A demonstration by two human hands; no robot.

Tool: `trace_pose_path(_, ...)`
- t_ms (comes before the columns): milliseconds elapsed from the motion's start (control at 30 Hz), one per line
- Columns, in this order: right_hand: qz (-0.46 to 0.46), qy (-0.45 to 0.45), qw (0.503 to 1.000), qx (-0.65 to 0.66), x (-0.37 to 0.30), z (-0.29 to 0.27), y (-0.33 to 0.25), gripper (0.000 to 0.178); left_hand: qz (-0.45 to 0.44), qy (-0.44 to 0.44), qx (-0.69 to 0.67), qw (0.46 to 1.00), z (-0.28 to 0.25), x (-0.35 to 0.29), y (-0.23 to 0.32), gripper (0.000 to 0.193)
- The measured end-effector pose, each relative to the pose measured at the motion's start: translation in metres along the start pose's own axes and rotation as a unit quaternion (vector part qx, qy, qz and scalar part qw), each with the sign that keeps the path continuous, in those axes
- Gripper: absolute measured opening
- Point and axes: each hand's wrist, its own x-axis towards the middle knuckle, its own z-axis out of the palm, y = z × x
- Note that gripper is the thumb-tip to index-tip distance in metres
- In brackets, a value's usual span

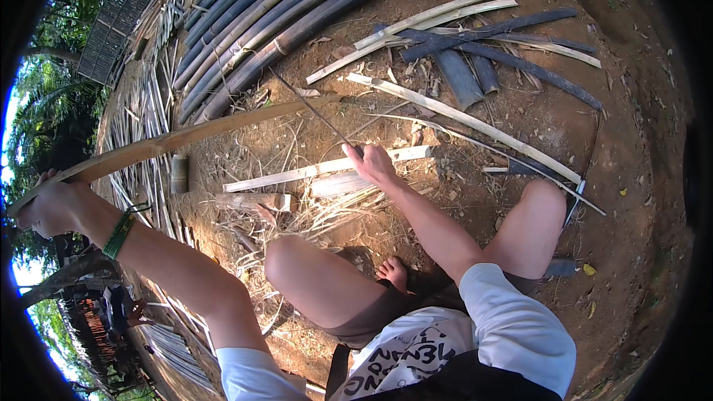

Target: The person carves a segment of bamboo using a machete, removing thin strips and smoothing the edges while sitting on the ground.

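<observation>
My left hand, out at the far left, is closed round one end of a long split bamboo strip. The strip runs rightward across the view, its other end near the ground. In front of me my right hand grips the handle of a long, thin dark-bladed knife. Its blade points up and left and crosses the strip near the far end; whether they touch I cannot tell. Just beyond my knees, a pale bamboo strip lies on the ground beside a short split bamboo piece and curled shavings.
Whole bamboo poles lie side by side at the back. Dark and pale split pieces are piled at the far right. A long pale strip stretches toward my right knee. Thin slats cover the ground at left, near a short bamboo section.
</observation>
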Motion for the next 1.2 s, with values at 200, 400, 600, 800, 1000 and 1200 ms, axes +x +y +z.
trace_pose_path(200, 0.096, 0.007, 0.995, 0.028, 0.006, 0.010, 0.039, 0.079, -0.023, 0.006, -0.038, 0.999, -0.002, -0.004, 0.005, 0.034)
trace_pose_path(400, -0.009, 0.028, 1.000, -0.003, -0.004, 0.026, 0.053, 0.072, -0.031, 0.006, -0.043, 0.999, -0.012, -0.003, 0.006, 0.028)
trace_pose_path(600, 0.125, 0.005, 0.991, 0.051, 0.034, 0.032, 0.101, 0.083, -0.056, 0.033, -0.022, 0.998, 0.004, 0.000, -0.001, 0.033)
trace_pose_path(800, 0.103, 0.032, 0.994, -0.035, 0.022, 0.027, 0.083, 0.076, -0.048, -0.004, -0.060, 0.997, -0.004, 0.006, -0.005, 0.029)
trace_pose_path(1000, 0.146, 0.045, 0.988, -0.017, 0.018, 0.005, 0.081, 0.082, -0.002, 0.002, -0.018, 1.000, 0.010, -0.017, 0.014, 0.028)
trace_pose_path(1200, 0.082, 0.074, 0.992, -0.068, -0.007, 0.002, 0.096, 0.076, -0.017, -0.059, 0.050, 0.997, 0.024, -0.048, 0.043, 0.060)
